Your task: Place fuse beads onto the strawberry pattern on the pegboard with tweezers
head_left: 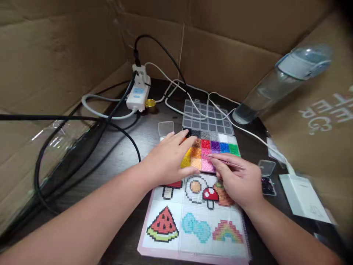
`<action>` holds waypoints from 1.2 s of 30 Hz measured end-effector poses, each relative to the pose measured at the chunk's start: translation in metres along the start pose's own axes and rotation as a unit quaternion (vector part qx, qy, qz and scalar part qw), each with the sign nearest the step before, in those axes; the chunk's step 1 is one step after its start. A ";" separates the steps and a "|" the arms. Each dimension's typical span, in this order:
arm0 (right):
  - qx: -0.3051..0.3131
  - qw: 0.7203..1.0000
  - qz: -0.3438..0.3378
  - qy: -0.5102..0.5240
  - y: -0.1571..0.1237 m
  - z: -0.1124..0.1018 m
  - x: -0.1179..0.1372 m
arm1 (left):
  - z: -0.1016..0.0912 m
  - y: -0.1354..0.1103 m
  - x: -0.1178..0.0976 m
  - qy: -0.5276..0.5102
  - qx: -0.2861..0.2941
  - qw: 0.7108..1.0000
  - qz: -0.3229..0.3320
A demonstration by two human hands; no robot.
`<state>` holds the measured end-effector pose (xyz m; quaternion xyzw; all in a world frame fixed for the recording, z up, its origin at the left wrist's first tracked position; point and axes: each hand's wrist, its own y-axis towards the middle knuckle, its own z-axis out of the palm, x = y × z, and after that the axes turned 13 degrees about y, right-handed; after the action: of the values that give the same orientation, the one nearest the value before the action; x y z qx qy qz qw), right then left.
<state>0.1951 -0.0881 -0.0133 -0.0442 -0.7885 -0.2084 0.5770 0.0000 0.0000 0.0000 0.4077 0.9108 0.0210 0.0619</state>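
A divided bead box (pixel 217 145) holding several colours of small beads lies open on the dark table, its clear lid (pixel 206 117) folded back behind it. My left hand (pixel 168 160) rests on the box's left side, fingers stretched flat over the yellow and orange beads. In my right hand (pixel 238 182) thin metal tweezers (pixel 220 160) are pinched, their tip over the pink and red compartments. In front of the box sits a pattern sheet (pixel 193 221) with watermelon, egg, mushroom and rainbow pictures under a clear pegboard.
A white power strip (pixel 138 92) with black and white cables stands at the back. A clear water bottle (pixel 275 82) leans at the right. Small clear containers (pixel 266 176), a white card (pixel 303 198) and cardboard walls surround the table.
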 end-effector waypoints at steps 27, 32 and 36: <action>-0.004 0.999 0.035 0.038 0.003 0.002 0.005 | 0.000 -0.001 0.000 -0.001 -0.010 1.000 0.004; -0.004 0.999 0.035 0.033 0.003 0.003 0.005 | -0.001 -0.001 0.000 -0.002 -0.006 1.000 0.003; -0.005 0.999 0.037 0.037 0.003 0.003 0.005 | -0.001 -0.002 0.000 -0.001 -0.006 1.000 0.003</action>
<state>0.1917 -0.0855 -0.0088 -0.0683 -0.7634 -0.1919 0.6130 -0.0011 -0.0014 0.0005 0.4104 0.9092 0.0261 0.0654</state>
